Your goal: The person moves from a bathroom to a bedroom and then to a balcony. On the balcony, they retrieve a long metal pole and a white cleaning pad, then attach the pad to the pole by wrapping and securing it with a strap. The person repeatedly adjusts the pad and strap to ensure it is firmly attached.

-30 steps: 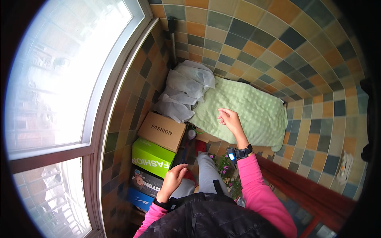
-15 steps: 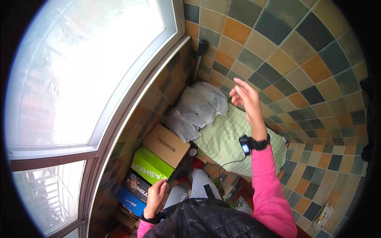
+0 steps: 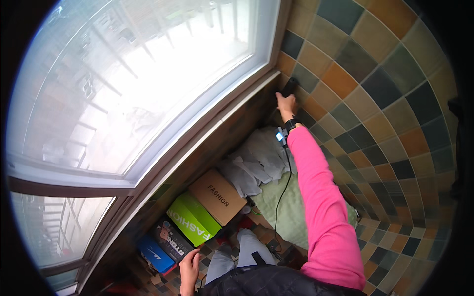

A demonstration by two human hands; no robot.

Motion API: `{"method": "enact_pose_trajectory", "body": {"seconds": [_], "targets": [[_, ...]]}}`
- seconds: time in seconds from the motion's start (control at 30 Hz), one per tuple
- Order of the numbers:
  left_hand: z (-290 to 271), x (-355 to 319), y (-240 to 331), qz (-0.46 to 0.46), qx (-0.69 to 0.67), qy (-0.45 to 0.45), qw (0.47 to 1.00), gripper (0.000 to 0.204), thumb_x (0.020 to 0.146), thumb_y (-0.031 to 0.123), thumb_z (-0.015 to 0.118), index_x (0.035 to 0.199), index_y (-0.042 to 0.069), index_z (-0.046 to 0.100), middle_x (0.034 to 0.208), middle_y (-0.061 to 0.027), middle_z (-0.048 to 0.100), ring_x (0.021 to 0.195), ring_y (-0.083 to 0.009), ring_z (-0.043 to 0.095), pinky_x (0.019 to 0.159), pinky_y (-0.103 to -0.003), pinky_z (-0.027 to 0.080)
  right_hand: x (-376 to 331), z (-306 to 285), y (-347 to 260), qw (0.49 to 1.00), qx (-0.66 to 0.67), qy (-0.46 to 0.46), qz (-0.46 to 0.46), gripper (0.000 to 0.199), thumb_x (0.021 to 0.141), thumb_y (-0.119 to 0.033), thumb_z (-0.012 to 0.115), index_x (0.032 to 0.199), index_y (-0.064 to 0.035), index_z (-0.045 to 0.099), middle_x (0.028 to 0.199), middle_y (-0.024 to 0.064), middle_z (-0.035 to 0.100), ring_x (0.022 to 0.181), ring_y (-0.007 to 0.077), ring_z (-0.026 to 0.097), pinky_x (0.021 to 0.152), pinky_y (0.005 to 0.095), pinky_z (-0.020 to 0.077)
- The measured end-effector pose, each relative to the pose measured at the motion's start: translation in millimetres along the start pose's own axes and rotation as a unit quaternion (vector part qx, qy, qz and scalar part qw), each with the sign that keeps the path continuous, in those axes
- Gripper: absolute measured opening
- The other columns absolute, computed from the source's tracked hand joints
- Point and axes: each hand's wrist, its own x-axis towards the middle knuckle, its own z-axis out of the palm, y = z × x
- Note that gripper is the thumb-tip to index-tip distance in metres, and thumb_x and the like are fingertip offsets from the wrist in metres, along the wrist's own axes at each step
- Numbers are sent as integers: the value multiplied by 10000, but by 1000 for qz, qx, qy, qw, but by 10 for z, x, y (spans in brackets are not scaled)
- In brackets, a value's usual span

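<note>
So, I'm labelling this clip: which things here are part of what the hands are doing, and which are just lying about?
In use:
right hand, gripping a dark handle in the corner by the window
left hand, low, holding nothing

Lying about:
brown box
green box
blue box
grey bags
green cloth

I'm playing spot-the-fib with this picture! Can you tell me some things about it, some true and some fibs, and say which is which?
1. The right hand reaches up to a dark handle in the corner by the window. True.
2. The left hand is up at the window too. False: it is low down, near the black shoebox.
3. A green box lies between the brown box and the black shoebox. True.
4. The sleeve on the right arm is blue. False: it is pink.
</note>
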Motion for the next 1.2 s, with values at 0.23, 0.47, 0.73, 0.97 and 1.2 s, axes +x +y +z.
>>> {"method": "enact_pose_trajectory", "body": {"seconds": [0.23, 0.47, 0.73, 0.97, 1.2], "targets": [[-27, -375, -220, -68, -44, 42, 996, 199, 975, 85, 565, 1108, -22, 668, 897, -139, 725, 828, -185, 710, 747, -293, 546, -155, -192, -434, 989, -63, 98, -95, 422, 850, -480, 667, 980, -84, 729, 1010, 212, 711, 962, 448, 664, 821, 523, 539], [-98, -457, -278, -30, -59, 51, 997, 195, 975, 85, 570, 1107, -20, 668, 879, -144, 717, 811, -200, 709, 742, -292, 546, -488, -928, -825, 896, -38, 250, -364, 365, 783, -476, 695, 814, -115, 649, 733, 94, 672, 684, 368, 659, 606, 492, 512], [-389, -476, -372, 70, -62, 80, 992, 183, 973, 48, 564, 1114, -8, 667, 891, -113, 724, 827, -171, 703, 743, -278, 536, -1478, -2750, -1634, 788, 112, 317, -516, 409, 934, -442, 613, 957, -38, 671, 682, 72, 661, 620, 226, 670, 588, 367, 517], [-654, -639, -524, 162, -116, 102, 975, 185, 950, 73, 600, 1106, 2, 669, 965, -164, 712, 881, -261, 714, 775, -338, 548, -2819, -4289, -2107, 817, 194, 118, -530, 563, 1041, -401, 338, 1136, 34, 683, 1015, 137, 747, 909, 179, 714, 764, 253, 545], [-861, -1209, -972, 245, -203, 173, 932, 185, 960, 121, 626, 1091, 6, 688, 936, -91, 718, 842, -170, 682, 806, -295, 529, -3979, -3915, -1527, 820, 283, -72, -492, 566, 1024, -483, 308, 1253, -18, 536, 1117, 155, 682, 1065, 262, 643, 974, 377, 490]]}}
